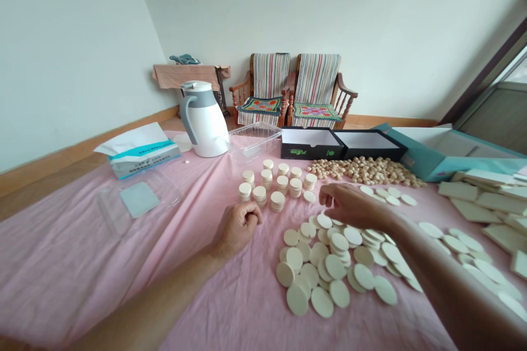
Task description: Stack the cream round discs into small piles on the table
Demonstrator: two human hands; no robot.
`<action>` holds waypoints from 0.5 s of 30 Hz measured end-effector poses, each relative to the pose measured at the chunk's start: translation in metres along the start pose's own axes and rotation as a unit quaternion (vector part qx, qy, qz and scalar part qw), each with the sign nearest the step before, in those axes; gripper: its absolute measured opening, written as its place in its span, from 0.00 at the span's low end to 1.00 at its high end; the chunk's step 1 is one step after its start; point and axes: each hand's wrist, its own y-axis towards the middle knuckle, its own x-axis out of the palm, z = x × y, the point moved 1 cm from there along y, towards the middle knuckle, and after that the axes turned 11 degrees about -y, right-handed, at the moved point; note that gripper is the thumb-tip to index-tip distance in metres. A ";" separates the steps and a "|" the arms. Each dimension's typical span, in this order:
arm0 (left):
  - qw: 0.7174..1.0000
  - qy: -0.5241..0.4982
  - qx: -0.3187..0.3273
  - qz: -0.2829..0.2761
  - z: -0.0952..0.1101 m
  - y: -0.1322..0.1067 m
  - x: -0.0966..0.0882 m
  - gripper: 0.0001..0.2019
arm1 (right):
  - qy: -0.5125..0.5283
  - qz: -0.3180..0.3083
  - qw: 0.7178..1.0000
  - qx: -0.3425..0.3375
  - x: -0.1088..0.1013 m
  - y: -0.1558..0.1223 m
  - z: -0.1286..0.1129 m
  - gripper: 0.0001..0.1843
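My left hand (pixel 240 226) rests on the pink cloth in a loose fist, just in front of the stacks of small round wooden discs (pixel 259 193). Nothing shows in its curled fingers. To the right, my right hand (pixel 352 204) hovers at the far edge of a spread of loose wooden discs (pixel 335 267). Its fingers bend downward, the thumb stands apart from them, and no disc is visible between. Left of its fingertips lies a low single disc (pixel 309 197), beside the stacks. The stacks stand in rough rows and differ in height.
Behind the stacks are a heap of small wooden beads (pixel 366 170), two black boxes (pixel 312 151) and a teal box (pixel 428 159). Square wooden pieces (pixel 473 208) pile at right. A white jug (pixel 209 129), tissue pack (pixel 142 151) and clear plastic trays (pixel 255 140) stand left and back.
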 end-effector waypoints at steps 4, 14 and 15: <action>1.000 0.004 -0.002 0.003 -0.001 0.000 0.000 0.12 | -0.020 -0.073 0.994 -0.076 -0.001 -0.010 -0.004 0.19; 1.000 0.006 0.000 0.003 0.000 0.001 -0.001 0.12 | -0.048 -0.069 0.993 -0.081 0.006 -0.008 -0.005 0.19; 1.000 0.006 0.000 0.003 0.000 0.001 -0.001 0.12 | -0.049 -0.066 0.993 -0.080 0.006 -0.008 -0.005 0.19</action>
